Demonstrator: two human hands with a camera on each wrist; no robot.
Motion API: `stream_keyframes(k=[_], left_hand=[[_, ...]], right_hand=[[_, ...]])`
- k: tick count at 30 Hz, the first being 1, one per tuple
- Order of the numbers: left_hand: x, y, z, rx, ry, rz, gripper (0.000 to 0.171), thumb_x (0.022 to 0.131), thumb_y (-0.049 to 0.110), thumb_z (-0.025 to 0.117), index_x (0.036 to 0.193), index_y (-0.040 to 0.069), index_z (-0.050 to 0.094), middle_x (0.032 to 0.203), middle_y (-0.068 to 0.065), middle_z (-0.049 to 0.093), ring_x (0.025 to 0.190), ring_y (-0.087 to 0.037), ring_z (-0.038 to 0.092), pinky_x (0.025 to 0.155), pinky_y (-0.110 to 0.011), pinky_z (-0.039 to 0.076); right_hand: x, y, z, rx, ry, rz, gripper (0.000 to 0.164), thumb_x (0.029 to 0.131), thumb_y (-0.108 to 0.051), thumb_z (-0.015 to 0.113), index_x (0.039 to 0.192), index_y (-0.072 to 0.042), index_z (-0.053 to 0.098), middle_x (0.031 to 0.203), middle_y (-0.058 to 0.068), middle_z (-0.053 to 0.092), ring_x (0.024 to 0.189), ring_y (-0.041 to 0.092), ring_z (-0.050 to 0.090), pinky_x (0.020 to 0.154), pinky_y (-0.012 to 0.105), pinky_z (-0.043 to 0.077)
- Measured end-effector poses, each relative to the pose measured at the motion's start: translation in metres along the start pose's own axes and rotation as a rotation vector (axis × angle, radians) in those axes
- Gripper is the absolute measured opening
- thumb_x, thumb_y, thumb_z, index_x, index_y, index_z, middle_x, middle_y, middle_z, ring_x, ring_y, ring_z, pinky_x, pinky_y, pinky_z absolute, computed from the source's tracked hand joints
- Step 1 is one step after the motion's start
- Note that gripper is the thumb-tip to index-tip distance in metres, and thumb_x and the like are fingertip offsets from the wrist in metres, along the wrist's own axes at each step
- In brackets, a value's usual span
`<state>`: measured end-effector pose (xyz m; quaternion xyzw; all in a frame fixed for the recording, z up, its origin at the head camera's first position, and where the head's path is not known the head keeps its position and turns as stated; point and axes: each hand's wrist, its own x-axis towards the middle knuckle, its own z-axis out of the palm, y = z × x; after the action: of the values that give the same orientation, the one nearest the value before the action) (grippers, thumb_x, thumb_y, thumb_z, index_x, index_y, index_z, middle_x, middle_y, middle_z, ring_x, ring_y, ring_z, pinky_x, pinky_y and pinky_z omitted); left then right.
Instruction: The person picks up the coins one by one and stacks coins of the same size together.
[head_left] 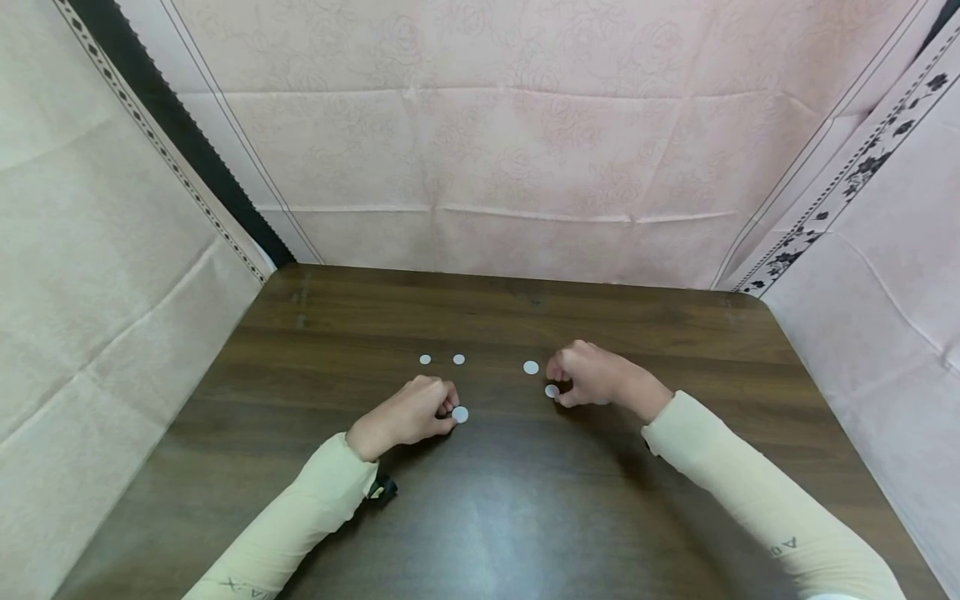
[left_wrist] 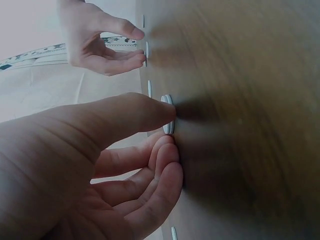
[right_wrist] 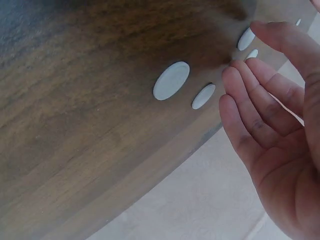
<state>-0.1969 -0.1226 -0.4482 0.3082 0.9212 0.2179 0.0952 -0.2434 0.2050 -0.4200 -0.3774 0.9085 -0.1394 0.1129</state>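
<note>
Near the middle of the wooden table, my left hand [head_left: 414, 412] pinches a small white disc [head_left: 460, 414] at its edge. In the left wrist view the thumb lies against this disc [left_wrist: 168, 115], with curled fingertips just below it. My right hand [head_left: 596, 373] is low over the table, thumb and loosely bent fingers spread around another white disc [head_left: 552, 391]. The right wrist view shows the thumb tip right at that disc's edge [right_wrist: 245, 39]. Another disc [head_left: 531, 367] lies just beyond these fingertips. Under the right hand are more discs [right_wrist: 171, 81], mostly hidden in the head view.
Two more white discs, a left one [head_left: 425, 359] and a right one [head_left: 459, 359], lie beyond the left hand. The dark brown table [head_left: 480, 517] ends at a pale patterned cloth [head_left: 480, 150] behind. Similar cloths hang at both sides.
</note>
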Motion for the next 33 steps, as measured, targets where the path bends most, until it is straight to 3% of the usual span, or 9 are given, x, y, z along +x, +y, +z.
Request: stream_keyframes(k=[3, 7, 10, 18, 24, 29, 33], left_hand=[[0.000, 0.000, -0.001, 0.004, 0.003, -0.001, 0.009, 0.092, 0.007, 0.078, 0.098, 0.004, 0.071, 0.090, -0.001, 0.067, 0.079, -0.007, 0.056, 0.072, -0.022, 0.051], [0.000, 0.001, -0.001, 0.005, 0.001, 0.001, 0.009, 0.092, 0.007, 0.078, 0.098, 0.004, 0.071, 0.090, -0.002, 0.066, 0.079, -0.007, 0.055, 0.072, -0.023, 0.051], [0.001, 0.000, 0.000, -0.001, -0.004, 0.003, 0.010, 0.092, 0.007, 0.078, 0.099, 0.004, 0.071, 0.090, -0.002, 0.067, 0.080, -0.007, 0.056, 0.073, -0.023, 0.051], [0.001, 0.001, 0.000, -0.009, -0.008, -0.009, 0.010, 0.092, 0.006, 0.077, 0.099, 0.003, 0.071, 0.091, -0.003, 0.066, 0.080, -0.008, 0.055, 0.073, -0.024, 0.051], [0.000, 0.001, 0.002, -0.020, -0.012, -0.020, 0.010, 0.092, 0.007, 0.077, 0.100, 0.003, 0.071, 0.091, -0.003, 0.066, 0.080, -0.009, 0.055, 0.073, -0.025, 0.051], [-0.001, 0.002, 0.002, -0.013, -0.010, -0.030, 0.010, 0.092, 0.008, 0.078, 0.099, 0.005, 0.071, 0.090, -0.001, 0.065, 0.079, -0.009, 0.054, 0.073, -0.026, 0.051], [0.000, 0.002, 0.002, -0.014, -0.006, -0.029, 0.010, 0.092, 0.008, 0.077, 0.100, 0.004, 0.071, 0.092, -0.001, 0.066, 0.080, -0.008, 0.055, 0.074, -0.026, 0.053]], right_hand=[[0.004, 0.002, 0.000, -0.025, -0.036, -0.051, 0.009, 0.087, -0.006, 0.082, 0.086, -0.007, 0.074, 0.079, -0.003, 0.063, 0.074, 0.007, 0.057, 0.065, 0.023, 0.049], [0.011, 0.004, -0.003, -0.053, -0.087, -0.115, 0.027, 0.091, -0.005, 0.080, 0.069, -0.012, 0.064, 0.065, -0.010, 0.034, 0.063, 0.004, 0.030, 0.057, 0.021, 0.026], [0.014, 0.005, -0.005, -0.053, -0.117, -0.111, 0.034, 0.091, -0.006, 0.080, 0.064, -0.014, 0.060, 0.059, -0.014, 0.029, 0.058, 0.001, 0.026, 0.054, 0.019, 0.023], [0.020, 0.004, -0.004, -0.062, -0.135, -0.068, 0.049, 0.083, -0.003, 0.079, 0.059, -0.020, 0.040, 0.058, -0.013, 0.021, 0.056, 0.004, 0.020, 0.054, 0.022, 0.020], [0.022, 0.006, 0.002, -0.110, -0.114, -0.060, 0.038, 0.078, -0.007, 0.078, 0.059, -0.021, 0.048, 0.056, -0.014, 0.021, 0.054, 0.003, 0.020, 0.053, 0.023, 0.019], [0.023, 0.006, 0.005, -0.158, -0.105, -0.050, 0.028, 0.079, -0.013, 0.079, 0.063, -0.021, 0.057, 0.053, -0.015, 0.033, 0.049, 0.001, 0.027, 0.049, 0.022, 0.023], [0.025, 0.006, 0.005, -0.175, -0.107, -0.042, 0.029, 0.079, -0.014, 0.077, 0.062, -0.021, 0.054, 0.053, -0.014, 0.032, 0.049, 0.003, 0.026, 0.049, 0.023, 0.022]])
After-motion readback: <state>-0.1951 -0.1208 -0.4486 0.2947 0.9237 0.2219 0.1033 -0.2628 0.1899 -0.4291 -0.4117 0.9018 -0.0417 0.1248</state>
